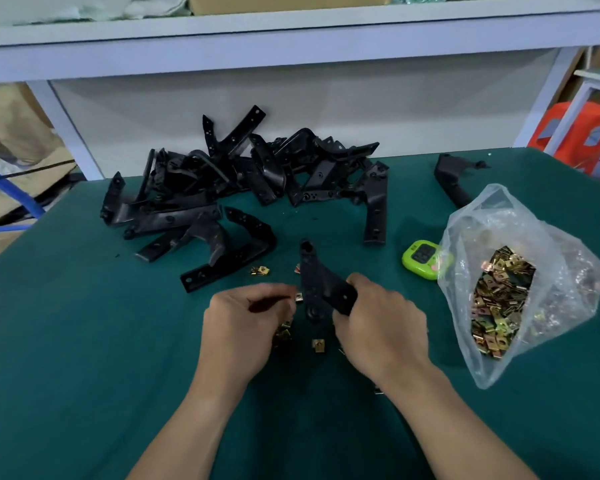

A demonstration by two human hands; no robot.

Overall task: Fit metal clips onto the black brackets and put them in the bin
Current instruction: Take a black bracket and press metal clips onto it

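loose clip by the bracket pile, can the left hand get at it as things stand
Probably yes: the loose clip lies bare on the green mat just ahead of the left hand, nothing between, though that hand already pinches a clip.

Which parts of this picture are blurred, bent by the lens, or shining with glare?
Head view: the left hand is softly motion-blurred at its fingers; the shelf edge bows from wide-angle distortion; the plastic bag of metal clips shows bright glare; the pile of black brackets loses detail in its dark surfaces.
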